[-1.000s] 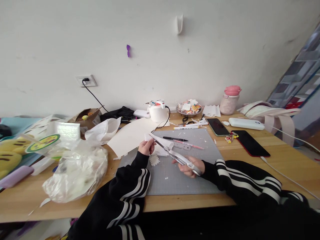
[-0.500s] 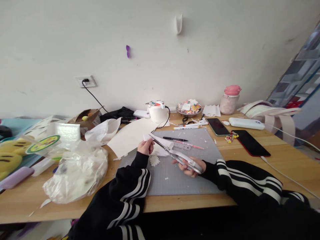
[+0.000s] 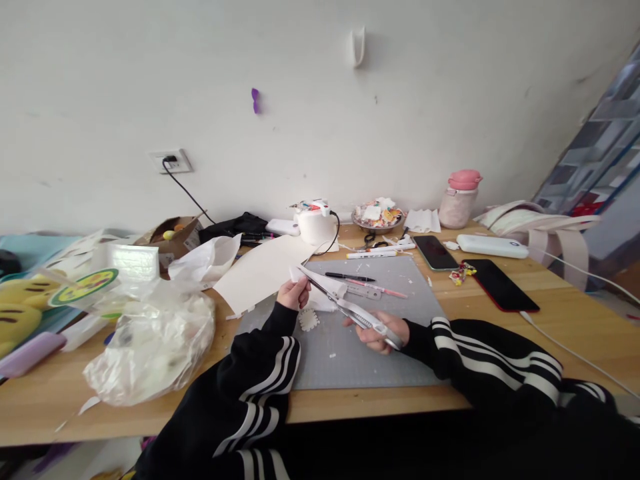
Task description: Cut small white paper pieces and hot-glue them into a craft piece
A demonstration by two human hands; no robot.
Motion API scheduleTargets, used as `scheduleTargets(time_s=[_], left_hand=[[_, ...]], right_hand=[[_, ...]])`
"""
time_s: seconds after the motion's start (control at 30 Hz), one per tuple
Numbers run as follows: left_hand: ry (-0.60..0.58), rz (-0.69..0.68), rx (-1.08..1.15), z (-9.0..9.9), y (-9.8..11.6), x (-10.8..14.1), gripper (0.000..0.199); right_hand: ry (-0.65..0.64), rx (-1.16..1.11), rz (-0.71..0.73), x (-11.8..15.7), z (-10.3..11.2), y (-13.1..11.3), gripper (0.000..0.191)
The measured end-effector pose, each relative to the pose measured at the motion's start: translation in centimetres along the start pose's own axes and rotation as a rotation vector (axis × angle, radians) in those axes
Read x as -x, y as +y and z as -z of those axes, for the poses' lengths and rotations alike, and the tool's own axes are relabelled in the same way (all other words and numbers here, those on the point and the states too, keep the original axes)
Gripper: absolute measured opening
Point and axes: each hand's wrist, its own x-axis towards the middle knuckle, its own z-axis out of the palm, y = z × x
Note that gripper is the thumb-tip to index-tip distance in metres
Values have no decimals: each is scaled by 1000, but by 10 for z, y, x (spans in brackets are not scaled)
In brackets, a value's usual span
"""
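Observation:
My right hand is wrapped round the handles of a large pair of scissors with white and grey grips. Its blades point up and left, slightly parted. My left hand is closed, pinching a small piece of white paper right by the blade tips. Below the blades lies more white paper, partly hidden by them. A small scallop-edged white piece rests on the grey cutting mat, just right of my left wrist.
A black pen and a pink pen lie on the mat. Behind stand a white roll and a bowl of scraps. Left is a clear plastic bag. Two phones, a power bank and a pink-lidded bottle are right.
The scissor blades look a little closer together, and the handles have shifted slightly left. My left hand keeps its pinch on the paper at almost the same spot.

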Motion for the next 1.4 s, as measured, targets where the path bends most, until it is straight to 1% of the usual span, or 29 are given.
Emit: scheduleTargets(time_s=[0.17,0.3,0.43,0.6,0.77,0.87,0.93,1.03,1.1,1.17,1.27,1.4], left_hand=[[46,1,-60,0,0,-1,42],[66,7,-41,1,1,-2,40],[84,6,-28,1,1,-1,34],[58,-19,-56,3,-2,-2,28],[59,-8,-29,4,-2,-2,27],[60,-1,-11,3,-1,-1,30],[52,-1,-5,3,-2,-1,31],[38,-11,-4,4,-3,-3,34],[28,-23,-16,5,-5,-4,36],[14,-30,-30,6,-6,-4,36],[1,-25,-45,6,-6,-4,35],[18,-17,-53,4,-5,-3,31]], right_hand=[[20,16,-5,0,0,1,37],[7,-2,3,-1,0,1,35],[-18,-64,-9,-1,3,3,30],[-61,-157,-111,-5,10,2,25],[-99,-241,-279,-12,15,-4,18],[-111,-279,-319,-14,15,-4,16],[-99,-282,-289,-12,14,-2,17],[-34,-278,-142,-7,8,2,29],[4,-271,-76,-3,5,5,37],[19,-262,-35,-1,3,6,41],[-5,-262,-3,-1,4,6,40],[-95,-262,-41,-6,10,7,43]])
